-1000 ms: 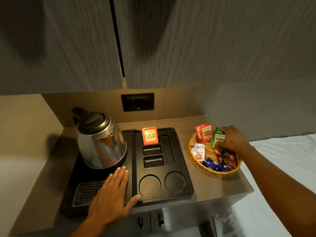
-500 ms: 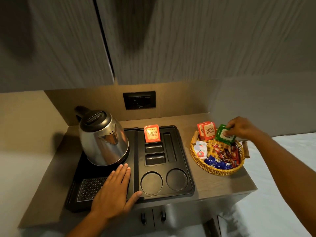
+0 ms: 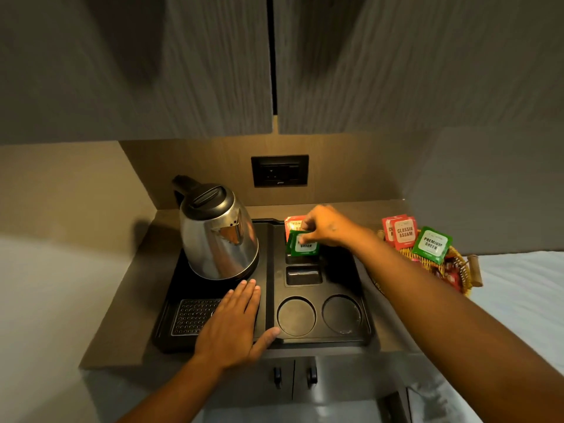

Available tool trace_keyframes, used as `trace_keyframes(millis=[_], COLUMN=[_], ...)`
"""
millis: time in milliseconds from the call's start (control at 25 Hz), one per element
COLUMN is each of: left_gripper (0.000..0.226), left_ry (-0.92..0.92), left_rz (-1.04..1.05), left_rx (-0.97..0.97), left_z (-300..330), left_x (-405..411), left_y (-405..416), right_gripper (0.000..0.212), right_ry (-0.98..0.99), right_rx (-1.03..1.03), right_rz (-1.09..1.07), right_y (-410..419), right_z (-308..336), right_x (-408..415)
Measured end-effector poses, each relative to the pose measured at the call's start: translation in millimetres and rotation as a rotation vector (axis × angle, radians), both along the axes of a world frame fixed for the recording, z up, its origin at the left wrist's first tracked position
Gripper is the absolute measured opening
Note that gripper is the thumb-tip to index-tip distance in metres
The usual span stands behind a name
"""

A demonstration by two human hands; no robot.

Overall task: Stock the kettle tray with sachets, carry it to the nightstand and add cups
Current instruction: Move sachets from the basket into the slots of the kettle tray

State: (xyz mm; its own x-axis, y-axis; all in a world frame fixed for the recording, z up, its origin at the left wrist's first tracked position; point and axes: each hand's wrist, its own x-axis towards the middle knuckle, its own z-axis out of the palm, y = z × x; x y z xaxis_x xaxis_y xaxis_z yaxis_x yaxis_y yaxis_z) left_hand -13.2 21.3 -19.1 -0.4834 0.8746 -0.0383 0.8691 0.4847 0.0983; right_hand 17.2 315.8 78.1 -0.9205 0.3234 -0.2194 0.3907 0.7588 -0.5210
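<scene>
Stocking is under way. The right hand (image 3: 326,227) has its fingers (image 3: 305,232) pinched on green tea sachets (image 3: 302,246) over the black kettle tray (image 3: 345,276), frame centre, before a red sachet (image 3: 293,225). The left hand (image 3: 232,325) lies flat, fingers together. Cup wells (image 3: 296,316) are empty; carrying remains.

At the left of the frame, the round polished steel kettle (image 3: 219,236) is mirror-glossy, with a matt black plastic lid. The black plastic tray (image 3: 360,276) under it has a dull sheen, and a perforated metal grille (image 3: 192,315) sits at its lower left. The brown wood-grain worktop (image 3: 125,325) is matt. At the right, glossy green foil sachets (image 3: 432,245) lean in a rough woven wicker basket (image 3: 457,270).
</scene>
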Motion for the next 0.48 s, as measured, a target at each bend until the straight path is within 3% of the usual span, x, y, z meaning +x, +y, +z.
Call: trace_keyframes(millis=[240,480], left_gripper=[0.094,0.095], left_ry=[-0.013,-0.004], left_rz=[0.010,0.003], left_rx=[0.012,0.009], left_z=[-1,1], left_x=[1,2], left_y=[1,1], right_gripper=[0.019,0.037], right_ry=[-0.107,-0.031], right_rx=[0.039,0.018], right_rz=[0.010,-0.065], right_y=[10,30], right_z=[-31,-30], right_x=[-18,-5])
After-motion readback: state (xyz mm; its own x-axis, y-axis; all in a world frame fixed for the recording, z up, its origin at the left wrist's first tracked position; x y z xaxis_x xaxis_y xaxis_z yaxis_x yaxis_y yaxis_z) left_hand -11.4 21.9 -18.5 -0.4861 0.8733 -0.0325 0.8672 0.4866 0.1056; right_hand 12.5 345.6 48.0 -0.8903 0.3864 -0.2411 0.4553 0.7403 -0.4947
